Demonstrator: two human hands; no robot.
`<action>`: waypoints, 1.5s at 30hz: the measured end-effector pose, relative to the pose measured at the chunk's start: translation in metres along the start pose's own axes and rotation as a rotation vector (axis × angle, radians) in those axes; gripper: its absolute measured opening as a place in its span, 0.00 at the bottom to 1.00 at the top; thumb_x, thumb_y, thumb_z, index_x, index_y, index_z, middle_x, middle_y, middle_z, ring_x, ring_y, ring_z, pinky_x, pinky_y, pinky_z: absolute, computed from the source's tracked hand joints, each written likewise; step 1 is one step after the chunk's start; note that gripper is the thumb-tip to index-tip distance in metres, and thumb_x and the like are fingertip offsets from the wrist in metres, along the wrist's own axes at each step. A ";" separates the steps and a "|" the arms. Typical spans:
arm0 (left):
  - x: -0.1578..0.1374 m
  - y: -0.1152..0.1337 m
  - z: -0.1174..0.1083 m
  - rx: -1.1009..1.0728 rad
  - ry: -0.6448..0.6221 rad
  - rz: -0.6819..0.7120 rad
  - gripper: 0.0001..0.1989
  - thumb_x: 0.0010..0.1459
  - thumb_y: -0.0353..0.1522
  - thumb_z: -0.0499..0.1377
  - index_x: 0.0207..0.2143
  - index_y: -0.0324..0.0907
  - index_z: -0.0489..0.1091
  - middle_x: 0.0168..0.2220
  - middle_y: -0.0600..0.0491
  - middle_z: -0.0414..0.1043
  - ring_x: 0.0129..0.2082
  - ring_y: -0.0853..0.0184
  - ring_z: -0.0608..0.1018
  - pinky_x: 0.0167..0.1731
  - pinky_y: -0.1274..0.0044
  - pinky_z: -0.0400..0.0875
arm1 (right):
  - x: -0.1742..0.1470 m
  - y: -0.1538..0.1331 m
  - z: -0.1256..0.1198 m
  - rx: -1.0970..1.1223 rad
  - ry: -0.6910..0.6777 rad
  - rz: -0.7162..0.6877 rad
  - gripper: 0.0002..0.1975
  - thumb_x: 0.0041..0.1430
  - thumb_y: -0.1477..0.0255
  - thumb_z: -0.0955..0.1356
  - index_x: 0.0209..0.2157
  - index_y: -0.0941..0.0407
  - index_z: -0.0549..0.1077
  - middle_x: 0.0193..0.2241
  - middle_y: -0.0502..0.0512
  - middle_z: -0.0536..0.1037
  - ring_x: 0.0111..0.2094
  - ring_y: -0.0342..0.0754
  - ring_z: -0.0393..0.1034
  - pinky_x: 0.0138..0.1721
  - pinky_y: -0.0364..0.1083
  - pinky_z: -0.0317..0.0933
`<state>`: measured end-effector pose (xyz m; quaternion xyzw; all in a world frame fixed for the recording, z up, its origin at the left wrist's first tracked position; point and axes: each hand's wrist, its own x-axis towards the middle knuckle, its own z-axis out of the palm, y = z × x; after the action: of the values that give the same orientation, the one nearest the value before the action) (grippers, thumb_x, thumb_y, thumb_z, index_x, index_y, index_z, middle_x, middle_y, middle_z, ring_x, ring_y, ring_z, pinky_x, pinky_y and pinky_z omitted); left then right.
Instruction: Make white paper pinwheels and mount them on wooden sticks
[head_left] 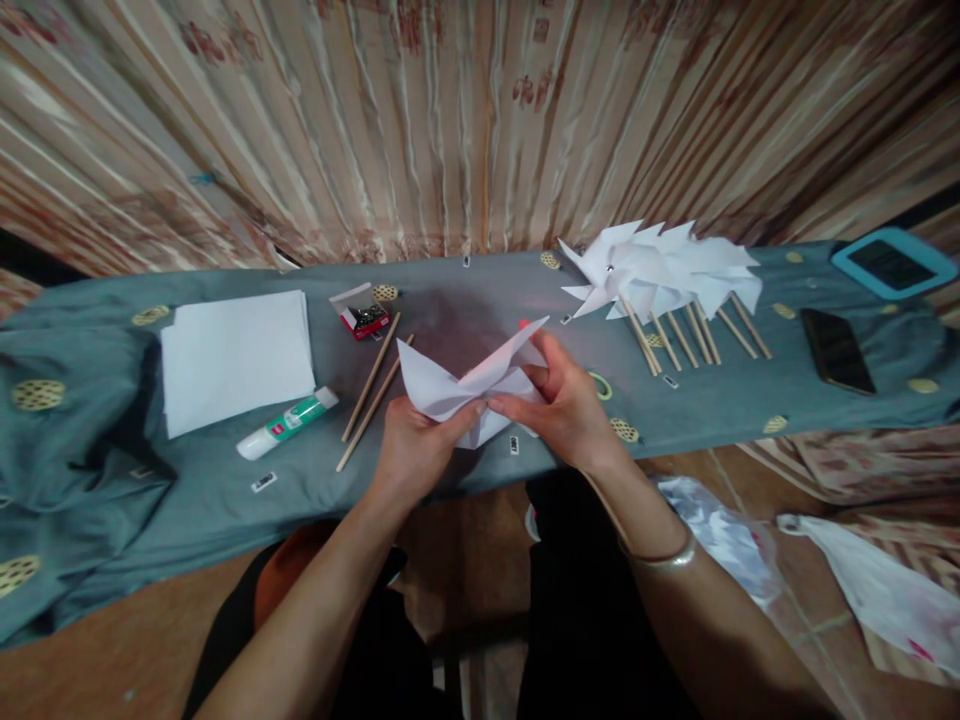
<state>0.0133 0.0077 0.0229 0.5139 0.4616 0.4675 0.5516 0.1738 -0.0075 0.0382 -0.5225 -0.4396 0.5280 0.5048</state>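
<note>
Between my hands, above the front part of the cloth-covered table, is a white paper pinwheel [474, 390] with its points folded up and inward. My left hand [420, 440] pinches its lower left side, thumb on the paper near the middle. From the right, my right hand [566, 405] grips it, with the thumb close to the centre and the fingers partly behind the paper. Just left of my left hand lie two wooden sticks [369, 385]. Beyond them stands an open red box [367, 318] of small dark pins or tacks.
A stack of white paper [238, 360] and a glue stick [288, 424] lie at left. Several white pinwheels on sticks [660, 270] are piled at back right. Farther right are a phone [836, 348] and a blue-framed tablet [892, 262]. A pale green tape ring [600, 385] sits behind my right hand.
</note>
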 end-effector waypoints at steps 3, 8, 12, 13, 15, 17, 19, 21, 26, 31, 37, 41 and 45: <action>0.000 -0.002 0.000 0.002 -0.002 -0.006 0.10 0.45 0.32 0.68 0.31 0.36 0.79 0.31 0.49 0.82 0.30 0.63 0.82 0.32 0.76 0.77 | 0.000 0.000 0.002 0.010 -0.003 -0.007 0.47 0.37 0.61 0.78 0.59 0.49 0.59 0.35 0.51 0.82 0.32 0.54 0.77 0.34 0.54 0.74; 0.002 -0.003 -0.001 0.012 0.031 -0.001 0.11 0.45 0.34 0.69 0.31 0.36 0.79 0.31 0.49 0.82 0.32 0.62 0.82 0.34 0.75 0.77 | -0.002 0.000 0.008 -0.005 0.061 -0.029 0.45 0.38 0.62 0.78 0.59 0.51 0.59 0.35 0.52 0.82 0.36 0.54 0.77 0.37 0.53 0.74; 0.003 -0.002 0.000 0.019 0.069 0.001 0.12 0.44 0.34 0.69 0.31 0.36 0.79 0.31 0.48 0.82 0.32 0.61 0.82 0.33 0.74 0.77 | -0.001 0.001 0.011 -0.017 0.082 -0.043 0.45 0.40 0.63 0.77 0.60 0.52 0.60 0.37 0.53 0.82 0.40 0.55 0.77 0.41 0.53 0.74; 0.003 -0.003 0.001 0.014 0.072 0.001 0.12 0.44 0.34 0.69 0.31 0.36 0.79 0.31 0.48 0.82 0.32 0.61 0.82 0.33 0.74 0.77 | -0.001 0.001 0.011 -0.016 0.082 -0.046 0.45 0.40 0.63 0.77 0.60 0.52 0.60 0.38 0.53 0.82 0.40 0.55 0.77 0.41 0.53 0.74; 0.004 -0.004 0.001 0.000 0.069 0.004 0.12 0.44 0.35 0.69 0.31 0.36 0.79 0.31 0.49 0.82 0.31 0.61 0.82 0.33 0.74 0.77 | -0.001 0.001 0.012 -0.002 0.086 -0.049 0.46 0.39 0.63 0.77 0.61 0.52 0.59 0.39 0.54 0.82 0.40 0.54 0.77 0.41 0.53 0.74; 0.004 -0.004 0.001 -0.015 0.073 0.007 0.12 0.44 0.35 0.69 0.31 0.36 0.80 0.32 0.48 0.82 0.32 0.60 0.82 0.34 0.73 0.77 | 0.000 0.001 0.012 0.013 0.088 -0.044 0.47 0.39 0.64 0.78 0.61 0.53 0.59 0.38 0.54 0.82 0.38 0.53 0.77 0.40 0.51 0.74; 0.004 -0.003 0.001 -0.019 0.077 -0.003 0.12 0.44 0.35 0.69 0.31 0.36 0.80 0.32 0.48 0.82 0.33 0.60 0.82 0.35 0.73 0.77 | 0.000 0.001 0.012 0.024 0.090 -0.035 0.47 0.38 0.64 0.78 0.60 0.54 0.59 0.34 0.52 0.82 0.36 0.51 0.77 0.38 0.50 0.73; 0.003 -0.001 0.001 -0.022 0.085 -0.014 0.13 0.44 0.35 0.70 0.32 0.37 0.80 0.33 0.48 0.82 0.33 0.60 0.82 0.35 0.73 0.77 | 0.001 0.001 0.012 0.032 0.093 -0.033 0.47 0.38 0.64 0.78 0.60 0.54 0.60 0.32 0.51 0.81 0.33 0.50 0.76 0.36 0.49 0.73; 0.002 0.005 0.002 0.006 0.107 -0.001 0.12 0.43 0.34 0.70 0.32 0.37 0.80 0.32 0.49 0.82 0.32 0.61 0.82 0.33 0.74 0.77 | 0.000 0.001 0.014 0.038 0.083 -0.032 0.45 0.37 0.61 0.78 0.58 0.53 0.62 0.31 0.51 0.81 0.33 0.51 0.76 0.37 0.50 0.72; 0.003 0.007 0.000 0.053 0.124 0.031 0.11 0.43 0.33 0.69 0.31 0.37 0.80 0.31 0.49 0.82 0.31 0.61 0.82 0.32 0.74 0.77 | 0.000 0.001 0.015 0.039 0.083 -0.062 0.45 0.38 0.59 0.78 0.59 0.53 0.62 0.32 0.51 0.81 0.33 0.50 0.76 0.37 0.51 0.72; 0.004 0.005 -0.004 0.161 0.145 0.112 0.06 0.45 0.32 0.68 0.27 0.39 0.78 0.28 0.52 0.81 0.28 0.64 0.81 0.31 0.77 0.75 | 0.001 0.002 0.015 0.008 0.085 -0.083 0.45 0.40 0.60 0.77 0.60 0.54 0.61 0.29 0.50 0.80 0.31 0.48 0.74 0.36 0.49 0.71; 0.004 0.002 -0.006 0.153 0.115 0.120 0.07 0.47 0.34 0.68 0.27 0.40 0.78 0.27 0.52 0.81 0.27 0.65 0.80 0.30 0.77 0.75 | 0.001 0.002 0.016 0.006 0.106 -0.079 0.42 0.40 0.63 0.77 0.58 0.54 0.63 0.29 0.48 0.79 0.30 0.46 0.73 0.33 0.48 0.70; 0.004 0.003 -0.005 0.162 0.121 0.101 0.06 0.46 0.34 0.68 0.26 0.40 0.78 0.27 0.53 0.81 0.28 0.64 0.80 0.30 0.77 0.75 | 0.001 0.001 0.017 0.010 0.111 -0.053 0.42 0.39 0.63 0.77 0.57 0.54 0.62 0.31 0.50 0.80 0.31 0.48 0.75 0.35 0.48 0.71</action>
<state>0.0085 0.0122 0.0256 0.5503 0.5040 0.4862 0.4548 0.1569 -0.0054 0.0379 -0.5367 -0.4218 0.4869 0.5449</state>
